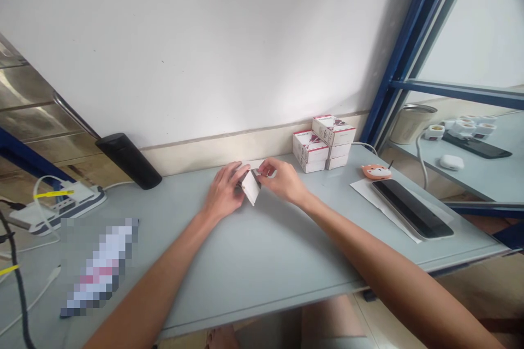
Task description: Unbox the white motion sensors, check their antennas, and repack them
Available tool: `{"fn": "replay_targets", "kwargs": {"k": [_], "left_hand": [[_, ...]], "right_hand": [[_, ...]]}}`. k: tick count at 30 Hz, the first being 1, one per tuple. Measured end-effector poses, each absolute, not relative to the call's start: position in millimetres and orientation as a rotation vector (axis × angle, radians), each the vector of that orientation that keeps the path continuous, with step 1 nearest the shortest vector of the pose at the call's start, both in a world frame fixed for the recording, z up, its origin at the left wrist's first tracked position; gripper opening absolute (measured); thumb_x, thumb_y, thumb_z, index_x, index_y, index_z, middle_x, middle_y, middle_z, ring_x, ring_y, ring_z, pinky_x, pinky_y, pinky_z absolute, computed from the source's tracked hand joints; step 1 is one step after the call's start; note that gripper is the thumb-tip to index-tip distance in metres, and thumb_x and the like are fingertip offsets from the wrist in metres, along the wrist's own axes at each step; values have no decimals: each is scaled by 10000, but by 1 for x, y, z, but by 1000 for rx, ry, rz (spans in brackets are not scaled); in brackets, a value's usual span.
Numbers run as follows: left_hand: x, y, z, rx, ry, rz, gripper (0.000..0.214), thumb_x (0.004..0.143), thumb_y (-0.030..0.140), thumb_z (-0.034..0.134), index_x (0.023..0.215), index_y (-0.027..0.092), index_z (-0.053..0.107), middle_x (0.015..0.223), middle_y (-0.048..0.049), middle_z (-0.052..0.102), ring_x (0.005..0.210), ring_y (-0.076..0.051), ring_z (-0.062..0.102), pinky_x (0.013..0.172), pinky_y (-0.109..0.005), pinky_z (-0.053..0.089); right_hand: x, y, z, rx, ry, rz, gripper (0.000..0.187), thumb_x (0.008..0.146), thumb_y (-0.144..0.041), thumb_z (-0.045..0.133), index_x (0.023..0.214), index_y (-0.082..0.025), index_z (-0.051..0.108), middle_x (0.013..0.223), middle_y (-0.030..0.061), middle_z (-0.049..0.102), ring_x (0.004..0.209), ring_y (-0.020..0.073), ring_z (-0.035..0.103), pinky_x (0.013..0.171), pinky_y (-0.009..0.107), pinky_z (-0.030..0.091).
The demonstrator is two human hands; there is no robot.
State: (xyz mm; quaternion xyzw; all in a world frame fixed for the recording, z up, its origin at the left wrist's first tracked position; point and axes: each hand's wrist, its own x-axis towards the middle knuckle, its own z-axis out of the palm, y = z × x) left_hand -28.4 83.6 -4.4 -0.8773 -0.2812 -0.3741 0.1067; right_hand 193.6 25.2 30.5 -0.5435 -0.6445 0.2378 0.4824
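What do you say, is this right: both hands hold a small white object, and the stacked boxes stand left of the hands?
The left hand and right hand do hold the small white object, but the head view shows the stacked boxes to the right of them, not left.

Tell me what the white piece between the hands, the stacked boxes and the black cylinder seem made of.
White piece: probably thin card, matte, judging by its flat, straight-edged face.
Stacked boxes: likely printed cardboard, smooth; red-and-white print and crisp corners suggest it.
Black cylinder: plastic or coated metal, fairly dull; its plain dark surface leaves that open.
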Motion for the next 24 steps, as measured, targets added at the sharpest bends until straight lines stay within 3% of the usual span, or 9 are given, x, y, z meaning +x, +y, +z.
{"fn": "replay_targets", "kwargs": {"k": [5, 8, 10, 13, 18, 24], "left_hand": [[-29, 82, -3, -2549, -899, -1175, 683, 845, 114, 688, 1485, 284, 518, 1442, -127, 632, 1323, -336, 633, 1094, -523, 556], [-30, 85, -4, -2513, -977, -1264, 703, 826, 137, 717, 1486, 250, 504, 1424, -139, 642, 1306, -348, 645, 1076, -516, 572], [-31, 87, -5, -2492, -1026, -1321, 733, 812, 140, 726, 1496, 244, 484, 1423, -141, 641, 1307, -351, 647, 1073, -510, 578], [-33, 91, -7, -2464, -1085, -1388, 778, 808, 169, 743, 1521, 263, 447, 1443, -137, 624, 1313, -356, 646, 1063, -519, 588], [-33, 92, -7, -2485, -1089, -1385, 756, 790, 157, 749, 1492, 249, 483, 1442, -120, 630, 1340, -345, 628, 1109, -494, 562], [-29, 90, -5, -2525, -1073, -1376, 706, 772, 185, 783, 1421, 246, 512, 1454, -129, 596, 1321, -348, 638, 1054, -481, 589]], "right_hand": [[196, 24, 32, -1285, -1664, 567, 302, 850, -169, 662, 1117, -277, 753, 1071, -12, 777, 890, 186, 667, 861, 341, 514], [196, 22, 33, -1223, -1811, 465, 452, 868, -115, 617, 1272, -281, 734, 1321, 20, 727, 1121, 228, 643, 1011, 391, 504], [195, 18, 32, -1197, -1920, 407, 445, 929, -185, 626, 1356, -279, 707, 1478, 38, 642, 1300, 276, 549, 1131, 458, 447], [192, 12, 31, -1206, -2048, 385, 482, 1014, -362, 604, 1491, -300, 614, 1643, 43, 483, 1368, 331, 446, 1173, 552, 409], [190, 11, 28, -1189, -2085, 287, 567, 1035, -354, 564, 1588, -253, 495, 1626, 87, 476, 1342, 330, 427, 1160, 545, 430], [190, 12, 28, -1054, -2098, 275, 600, 989, -326, 626, 1572, -239, 518, 1600, 91, 531, 1337, 323, 452, 1164, 537, 418]]}}
